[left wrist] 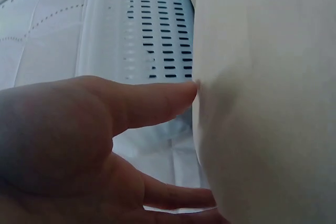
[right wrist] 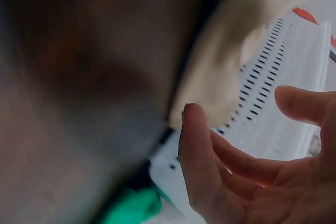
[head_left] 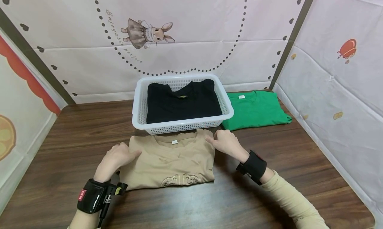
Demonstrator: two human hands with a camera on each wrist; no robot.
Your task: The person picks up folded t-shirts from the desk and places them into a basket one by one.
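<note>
A folded beige T-shirt (head_left: 176,159) lies flat on the table, neckline and white label towards the basket, a pale printed pattern near its front edge. My left hand (head_left: 118,157) is at its upper left edge. In the left wrist view, the extended thumb (left wrist: 157,100) touches the beige cloth (left wrist: 273,77), with the other fingers apart from it along the edge. At the upper right corner is my right hand (head_left: 225,143). Its thumb and fingers are spread apart in the right wrist view, one finger (right wrist: 197,135) beside the cloth (right wrist: 215,77).
Behind the T-shirt stands a white perforated basket (head_left: 182,126) with a folded black T-shirt (head_left: 185,106) in it. A folded green T-shirt (head_left: 254,109) lies right of the basket. Printed white cloth walls (head_left: 191,32) border the wooden table (head_left: 284,155) at the back and sides.
</note>
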